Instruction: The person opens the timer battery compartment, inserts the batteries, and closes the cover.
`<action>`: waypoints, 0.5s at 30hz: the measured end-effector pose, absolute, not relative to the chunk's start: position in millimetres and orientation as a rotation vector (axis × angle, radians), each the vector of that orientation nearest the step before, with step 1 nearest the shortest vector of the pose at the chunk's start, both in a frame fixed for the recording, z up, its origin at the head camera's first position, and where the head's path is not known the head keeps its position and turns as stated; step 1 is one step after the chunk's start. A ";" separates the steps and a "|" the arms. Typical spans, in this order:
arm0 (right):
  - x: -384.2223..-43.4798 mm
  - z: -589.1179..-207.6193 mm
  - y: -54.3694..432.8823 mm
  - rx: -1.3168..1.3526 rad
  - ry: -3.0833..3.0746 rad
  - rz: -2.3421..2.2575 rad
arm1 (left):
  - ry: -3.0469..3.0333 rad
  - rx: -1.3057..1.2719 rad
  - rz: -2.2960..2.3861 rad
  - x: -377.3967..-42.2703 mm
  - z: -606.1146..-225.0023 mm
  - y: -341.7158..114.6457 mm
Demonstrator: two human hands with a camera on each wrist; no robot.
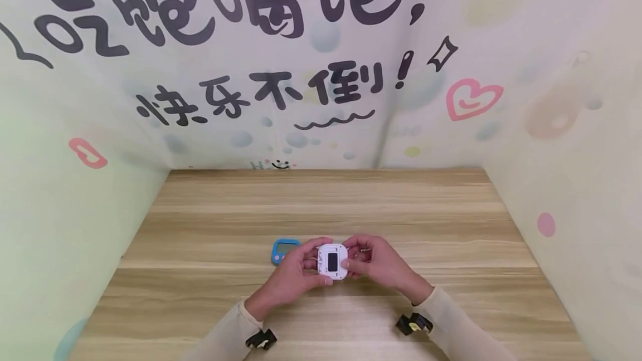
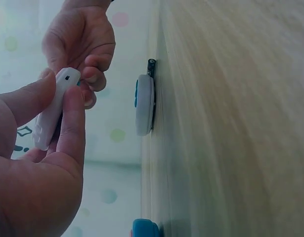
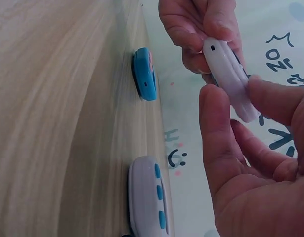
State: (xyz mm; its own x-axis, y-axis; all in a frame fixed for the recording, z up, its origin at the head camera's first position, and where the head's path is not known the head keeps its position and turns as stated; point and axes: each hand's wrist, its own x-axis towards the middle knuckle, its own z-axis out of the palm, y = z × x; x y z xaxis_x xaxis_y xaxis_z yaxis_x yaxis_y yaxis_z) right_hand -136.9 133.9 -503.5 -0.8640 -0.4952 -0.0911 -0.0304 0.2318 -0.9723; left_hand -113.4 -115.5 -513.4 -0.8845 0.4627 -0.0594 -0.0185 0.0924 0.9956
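A small white timer (image 1: 325,247) is held between both hands above the table, its back with a dark rectangle facing up. My left hand (image 1: 291,278) grips its left side, thumb on the near edge and fingers round the far edge. From the right, my right hand (image 1: 383,263) pinches it, the thumb (image 3: 278,98) lying on its face. A blue timer (image 1: 285,242) with a screen and pink buttons lies just beyond the left hand. Another white timer (image 3: 144,197) with blue buttons shows on the table in the right wrist view; the hands hide it in the head view.
A dark cylinder like a battery (image 2: 151,66) sits by the second white timer in the left wrist view. The wood-grain table (image 1: 200,205) is enclosed by a printed back wall (image 1: 225,144) and side walls. Black wrist mounts (image 1: 261,339) sit on both sleeves.
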 end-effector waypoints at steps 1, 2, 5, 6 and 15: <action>-136.6 -504.4 134.2 -0.499 2.122 -1.661 | 2.025 0.443 1.848 -112.9 -513.2 -115.9; -136.3 -505.4 134.2 -0.509 2.117 -1.656 | 2.031 0.447 1.847 -112.4 -512.9 -116.3; -135.4 -507.1 134.1 -0.513 2.098 -1.653 | 2.031 0.456 1.850 -111.1 -512.4 -116.1; -135.1 -507.2 133.8 -0.507 2.100 -1.651 | 2.027 0.460 1.851 -111.0 -512.6 -115.6; -130.8 -508.5 133.2 -0.500 2.118 -1.693 | 2.039 0.443 1.855 -109.8 -512.5 -109.7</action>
State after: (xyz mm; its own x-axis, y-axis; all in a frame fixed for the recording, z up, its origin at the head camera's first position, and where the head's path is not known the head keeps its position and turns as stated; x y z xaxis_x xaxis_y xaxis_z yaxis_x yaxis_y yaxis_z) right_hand -130.8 133.2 -508.5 -0.8636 -0.4989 -0.0733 -0.0385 0.2102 -0.9769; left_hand -109.8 -109.7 -512.5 -0.8909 0.4520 -0.0457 -0.0028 0.0950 0.9955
